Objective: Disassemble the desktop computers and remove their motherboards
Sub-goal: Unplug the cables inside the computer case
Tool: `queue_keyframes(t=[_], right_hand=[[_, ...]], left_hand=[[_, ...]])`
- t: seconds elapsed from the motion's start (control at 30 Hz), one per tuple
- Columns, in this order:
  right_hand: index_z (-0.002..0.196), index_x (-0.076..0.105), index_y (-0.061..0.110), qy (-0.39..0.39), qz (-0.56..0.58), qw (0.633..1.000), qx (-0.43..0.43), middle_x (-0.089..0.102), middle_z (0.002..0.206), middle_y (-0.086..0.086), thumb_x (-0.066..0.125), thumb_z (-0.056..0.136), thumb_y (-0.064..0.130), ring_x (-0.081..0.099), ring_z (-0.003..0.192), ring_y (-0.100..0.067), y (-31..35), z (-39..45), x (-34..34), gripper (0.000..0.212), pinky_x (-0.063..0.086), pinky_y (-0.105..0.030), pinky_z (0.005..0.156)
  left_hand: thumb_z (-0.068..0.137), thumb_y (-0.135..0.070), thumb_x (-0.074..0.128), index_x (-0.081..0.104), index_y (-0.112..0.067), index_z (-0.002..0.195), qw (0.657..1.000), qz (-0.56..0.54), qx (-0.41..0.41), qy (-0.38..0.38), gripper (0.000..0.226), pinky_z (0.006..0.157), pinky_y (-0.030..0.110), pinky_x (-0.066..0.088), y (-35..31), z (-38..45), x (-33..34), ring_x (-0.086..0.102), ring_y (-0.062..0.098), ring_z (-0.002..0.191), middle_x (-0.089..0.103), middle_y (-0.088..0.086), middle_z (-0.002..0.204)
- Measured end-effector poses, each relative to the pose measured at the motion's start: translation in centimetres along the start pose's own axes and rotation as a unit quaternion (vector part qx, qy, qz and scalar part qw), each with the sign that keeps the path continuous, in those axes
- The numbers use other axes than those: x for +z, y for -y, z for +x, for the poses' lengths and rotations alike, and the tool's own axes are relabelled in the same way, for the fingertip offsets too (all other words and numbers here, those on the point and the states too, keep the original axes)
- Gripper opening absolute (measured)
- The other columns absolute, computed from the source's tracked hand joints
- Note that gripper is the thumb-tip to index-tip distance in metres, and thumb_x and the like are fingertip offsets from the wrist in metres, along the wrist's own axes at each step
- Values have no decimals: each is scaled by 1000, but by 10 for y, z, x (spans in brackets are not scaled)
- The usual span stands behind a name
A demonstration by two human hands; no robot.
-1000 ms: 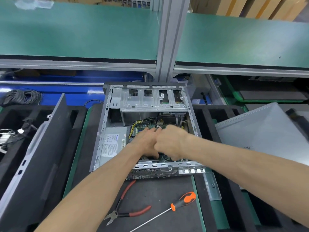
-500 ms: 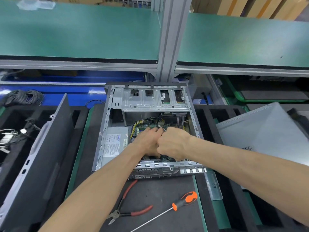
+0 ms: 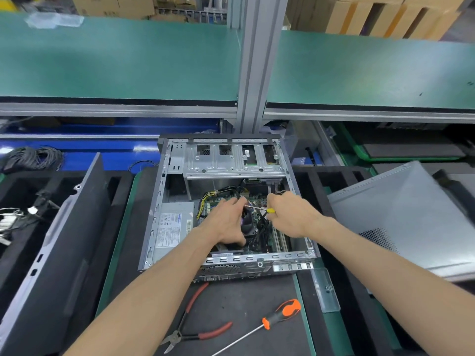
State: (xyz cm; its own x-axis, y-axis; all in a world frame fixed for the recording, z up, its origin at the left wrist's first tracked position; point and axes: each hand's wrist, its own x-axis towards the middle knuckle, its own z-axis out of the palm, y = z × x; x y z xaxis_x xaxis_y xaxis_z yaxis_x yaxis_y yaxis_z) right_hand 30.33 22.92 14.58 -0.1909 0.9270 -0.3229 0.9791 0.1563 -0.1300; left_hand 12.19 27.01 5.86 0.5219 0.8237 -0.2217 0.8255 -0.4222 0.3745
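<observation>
Pinched in the right hand I can see a small yellow-tipped connector, thumb and curled fingers closed on it, with thin wires running from it toward the left hand. That left hand is curled too, knuckles up, fingers tucked down beside the black cooler fan; from my seat I cannot tell whether it grips the wires or just the edge of the fan, because the fingertips are hidden. Both forearms come in from the bottom corners and converge over the open desktop case, wrists fairly level, the two hands near each other but apart, with the fan showing in the gap between them. Under them sits the motherboard, green, still lying in the floor of the case, with a bundle of yellow and black cables beside the left hand. On the left side of the case lies the grey power supply, and across the far end the metal drive cage. On the dark mat in front of the case I see red-handled cutters and, just to their right, an orange-handled screwdriver, both lying flat and untouched. A grey side panel leans tilted at the right, another dark panel at the left.
</observation>
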Motion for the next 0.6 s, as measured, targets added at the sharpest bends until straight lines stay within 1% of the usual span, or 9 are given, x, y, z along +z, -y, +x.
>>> queue_keyframes(t=[0.07,0.17,0.27,0.33,0.4,0.47,0.5,0.53,0.6], right_hand=[[107,52,7,10,65,998,20,59,90,-12,48,99,18,59,79,-31,1,-1,6,14,50,-41,68],[101,53,4,-9,145,988,52,63,88,-15,50,95,11,61,80,-31,0,-1,9,10,51,-43,69],[93,53,4,-26,207,974,90,63,90,-13,56,93,13,60,84,-29,-2,0,6,9,47,-36,68],[91,53,5,-31,263,957,116,65,87,-13,58,95,20,62,75,-24,-3,0,7,16,46,-33,63],[91,55,4,-35,317,938,132,69,82,-13,60,97,29,64,61,-19,-3,1,10,26,52,-33,65],[91,57,6,-34,355,923,144,73,86,-13,62,95,43,64,58,-17,2,3,15,37,57,-37,72],[89,55,8,-32,367,918,150,73,86,-11,63,93,50,63,58,-17,5,4,17,43,57,-38,72],[86,53,10,-27,377,912,157,70,82,-7,63,90,58,60,58,-17,9,6,20,49,55,-37,68],[77,44,16,-7,398,901,173,56,68,1,64,83,69,50,53,-15,16,12,24,57,47,-32,58]], left_hand=[[47,-46,88,41,-15,128,1000,-9,1,-4,99,87,33,39,-1,1,-2,39,20,93,40,-5,98],[44,-44,89,44,-15,129,1000,-29,0,-11,100,81,28,34,-1,2,-4,39,18,93,44,-6,101],[41,-40,89,44,-21,134,995,-96,-16,-12,105,84,31,44,0,1,-11,47,19,104,54,-5,114],[39,-39,89,46,-25,133,990,-138,-30,-10,104,87,35,50,1,0,-17,51,18,106,57,-5,116],[38,-37,90,47,-27,129,985,-167,-41,-10,102,84,36,53,2,-2,-23,55,18,102,60,-5,113],[38,-38,90,46,-28,129,981,-185,-49,-8,101,83,36,54,3,-3,-28,57,17,99,60,-5,112],[39,-40,90,45,-29,129,981,-189,-51,-7,102,83,36,53,4,-3,-30,57,17,100,60,-6,113],[39,-42,90,44,-30,130,981,-189,-51,-6,102,84,37,52,4,-4,-33,56,17,102,59,-7,115],[39,-47,89,42,-32,130,982,-184,-50,-5,103,87,39,52,6,-6,-38,55,18,105,58,-7,117]])
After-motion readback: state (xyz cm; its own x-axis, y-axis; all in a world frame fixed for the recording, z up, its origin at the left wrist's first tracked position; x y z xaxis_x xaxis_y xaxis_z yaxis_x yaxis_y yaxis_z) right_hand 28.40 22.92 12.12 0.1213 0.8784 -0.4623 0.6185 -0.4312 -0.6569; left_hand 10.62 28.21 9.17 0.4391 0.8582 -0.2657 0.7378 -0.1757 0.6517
